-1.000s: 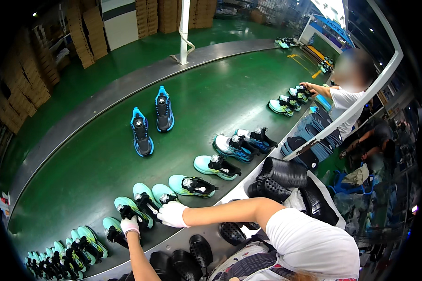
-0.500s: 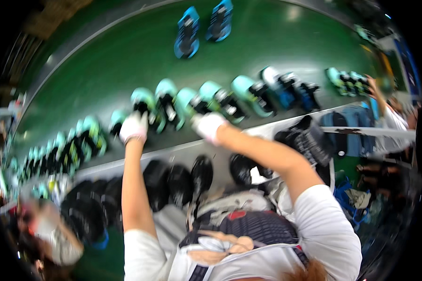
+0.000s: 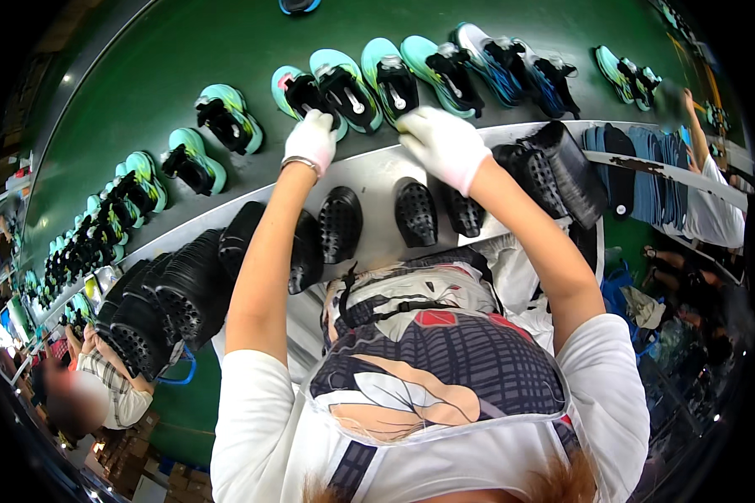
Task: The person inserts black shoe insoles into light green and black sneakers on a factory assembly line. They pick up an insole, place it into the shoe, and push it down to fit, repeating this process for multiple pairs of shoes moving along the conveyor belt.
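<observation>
My left hand [image 3: 312, 141], in a white glove, is closed at the heel of a turquoise running shoe [image 3: 287, 81] with a pink patch inside its opening. My right hand [image 3: 445, 147], also gloved, has its fingers curled together beside the heel of another turquoise shoe [image 3: 382, 52]; its fingertips are slightly blurred, and whether they grip anything is hidden. Between these two shoes lies a third turquoise shoe [image 3: 331, 60]. Right of them rest a further turquoise shoe [image 3: 424, 57] and a white-and-blue pair [image 3: 502, 71]. All have dark openings toward me.
The shoes lie on a green conveyor belt [image 3: 168, 63]. Black studded shoe forms [image 3: 341, 225] stand on a metal ledge [image 3: 377, 172] before me. More turquoise shoes [image 3: 195, 159] line the left. Co-workers are at the left [image 3: 101, 394] and right [image 3: 713, 201], near blue-grey insoles [image 3: 646, 159].
The view has shifted, so the blue pair at the top is almost out of sight. My left hand has moved rightward to another shoe. Both hands now appear higher in the picture.
</observation>
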### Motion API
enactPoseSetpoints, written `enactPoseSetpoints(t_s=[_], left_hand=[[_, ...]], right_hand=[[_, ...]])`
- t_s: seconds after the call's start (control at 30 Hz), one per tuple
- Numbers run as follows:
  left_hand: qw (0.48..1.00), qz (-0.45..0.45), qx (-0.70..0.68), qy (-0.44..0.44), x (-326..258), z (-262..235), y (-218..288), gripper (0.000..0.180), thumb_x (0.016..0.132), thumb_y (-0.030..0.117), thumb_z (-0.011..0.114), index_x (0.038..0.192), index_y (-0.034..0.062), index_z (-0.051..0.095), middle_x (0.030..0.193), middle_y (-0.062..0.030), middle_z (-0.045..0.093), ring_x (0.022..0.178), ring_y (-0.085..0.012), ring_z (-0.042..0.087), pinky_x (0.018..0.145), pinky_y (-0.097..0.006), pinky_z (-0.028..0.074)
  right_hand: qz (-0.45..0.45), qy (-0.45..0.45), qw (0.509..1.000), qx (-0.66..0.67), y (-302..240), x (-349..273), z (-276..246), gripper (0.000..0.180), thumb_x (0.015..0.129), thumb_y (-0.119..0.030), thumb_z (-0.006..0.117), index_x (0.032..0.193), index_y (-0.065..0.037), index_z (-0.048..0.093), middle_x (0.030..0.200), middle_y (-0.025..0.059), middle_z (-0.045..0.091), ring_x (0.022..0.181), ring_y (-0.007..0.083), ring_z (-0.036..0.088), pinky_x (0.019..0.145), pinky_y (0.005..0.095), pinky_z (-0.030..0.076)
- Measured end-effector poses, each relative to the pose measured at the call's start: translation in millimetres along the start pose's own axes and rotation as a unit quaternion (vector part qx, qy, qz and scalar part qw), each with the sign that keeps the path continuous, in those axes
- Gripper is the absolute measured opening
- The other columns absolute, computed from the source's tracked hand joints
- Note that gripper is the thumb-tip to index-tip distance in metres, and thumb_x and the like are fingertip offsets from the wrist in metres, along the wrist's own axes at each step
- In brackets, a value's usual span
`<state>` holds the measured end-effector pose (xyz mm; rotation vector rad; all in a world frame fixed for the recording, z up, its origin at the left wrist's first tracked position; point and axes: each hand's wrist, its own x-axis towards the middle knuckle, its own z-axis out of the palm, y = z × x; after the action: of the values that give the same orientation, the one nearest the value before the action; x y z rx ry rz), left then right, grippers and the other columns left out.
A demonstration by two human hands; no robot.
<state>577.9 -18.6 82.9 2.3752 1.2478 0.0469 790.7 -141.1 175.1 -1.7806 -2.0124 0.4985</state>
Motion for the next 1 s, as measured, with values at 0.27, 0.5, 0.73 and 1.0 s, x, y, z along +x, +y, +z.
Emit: enactPoseSetpoints(t_s=[0.27,0.5,0.73,1.0], left_hand=[[0.994,-0.086,-0.04,0.052,-20.6,11.2,47.9,0.041,0.081,0.031,0.064,0.109,0.0013,0.058,0.12,-0.0208,0.052,0.098,-0.0369,0.058,0.086,-0.041,0.048],[0.966,-0.114,-0.188,0.136,-77.6,-18.1,64.5,0.036,0.081,0.022,0.065,0.112,0.0043,0.061,0.114,-0.019,0.056,0.096,-0.0326,0.061,0.084,-0.038,0.05],[0.963,-0.119,-0.2,0.132,-107.2,-18.4,72.3,0.038,0.086,0.028,0.06,0.114,0.0026,0.062,0.115,-0.0189,0.058,0.093,-0.0293,0.063,0.083,-0.035,0.05],[0.527,-0.184,-0.822,-0.111,-109.1,-30.3,109.0,0.045,0.097,0.036,0.049,0.13,0.0048,0.049,0.11,-0.0096,0.061,0.098,-0.019,0.061,0.085,-0.032,0.049]], right_hand=[[-0.044,-0.189,0.97,-0.149,-29.0,-106.1,8.9,0.037,0.07,-0.039,0.071,0.087,-0.008,0.062,0.086,0.0071,0.059,0.087,0.0247,0.055,0.086,0.0382,0.039],[-0.067,-0.222,0.935,-0.268,-20.2,-116.9,43.4,0.022,0.085,-0.02,0.05,0.094,-0.008,0.066,0.09,0.0079,0.063,0.096,0.0244,0.056,0.098,0.042,0.032],[-0.08,-0.229,0.953,-0.18,-28.1,-103.2,6.9,0.037,0.072,-0.035,0.068,0.095,-0.006,0.062,0.094,0.01,0.061,0.094,0.026,0.056,0.095,0.0402,0.035],[-0.113,-0.051,0.984,0.131,-53.1,-82.9,-35.3,0.044,0.075,-0.024,0.069,0.108,-0.001,0.053,0.106,0.0157,0.056,0.091,0.0339,0.057,0.08,0.0412,0.047]])
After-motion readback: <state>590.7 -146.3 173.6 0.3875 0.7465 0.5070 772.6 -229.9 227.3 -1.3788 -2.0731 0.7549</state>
